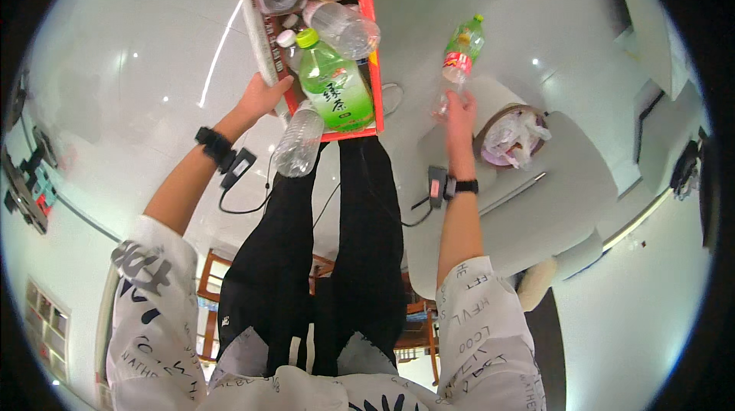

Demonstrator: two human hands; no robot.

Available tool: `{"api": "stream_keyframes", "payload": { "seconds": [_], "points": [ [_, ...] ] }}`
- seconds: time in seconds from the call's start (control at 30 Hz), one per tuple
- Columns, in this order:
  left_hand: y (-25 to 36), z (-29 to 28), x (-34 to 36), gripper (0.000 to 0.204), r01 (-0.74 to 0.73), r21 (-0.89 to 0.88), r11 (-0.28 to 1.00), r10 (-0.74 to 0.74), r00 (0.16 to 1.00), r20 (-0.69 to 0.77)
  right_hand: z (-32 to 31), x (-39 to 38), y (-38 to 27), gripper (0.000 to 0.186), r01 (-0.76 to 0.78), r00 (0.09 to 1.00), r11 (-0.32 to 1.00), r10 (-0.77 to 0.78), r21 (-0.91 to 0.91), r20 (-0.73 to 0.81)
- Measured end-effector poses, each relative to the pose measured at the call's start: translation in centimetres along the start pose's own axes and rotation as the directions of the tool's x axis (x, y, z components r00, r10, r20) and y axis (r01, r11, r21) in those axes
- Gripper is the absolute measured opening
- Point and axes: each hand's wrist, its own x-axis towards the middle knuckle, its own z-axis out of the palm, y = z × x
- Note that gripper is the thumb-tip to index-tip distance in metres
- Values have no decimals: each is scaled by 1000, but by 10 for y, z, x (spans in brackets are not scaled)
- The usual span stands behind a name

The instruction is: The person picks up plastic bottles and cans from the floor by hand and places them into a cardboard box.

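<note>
My left hand (264,97) is closed on the near left wall of an open cardboard box (370,9) with red edges. Inside the box lie several plastic bottles, the biggest a green-labelled bottle (337,86) with a bright green cap. A clear ribbed bottle (297,147) sticks out over its near left corner. Off to the right, my right hand (460,114) grips the lower end of a clear plastic bottle (457,66) with a red label. Beyond that bottle, partly overlapped by it, is a green bottle (475,28) with a green cap.
A round bin (484,135) lined with a whitish plastic bag stands just right of my right hand. Beside it is a large pale grey rounded piece of furniture (566,181). Wooden chairs (210,277) show behind my legs. Thin cables hang from both wrist devices.
</note>
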Motion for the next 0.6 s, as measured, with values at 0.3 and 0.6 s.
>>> {"api": "stream_keyframes", "payload": {
  "seconds": [0.3, 0.6],
  "points": [
    [22, 87, 70, 33, -52, -42, 998, 52, 999, 7, 8, -116, -230, 34, 761, 608, 365, -690, -536, 392],
    [60, 129, 80, 29, -80, -107, 991, 79, 997, -19, 77, -115, -234, 38, 850, 498, 129, -512, -511, 700]
  ]
}}
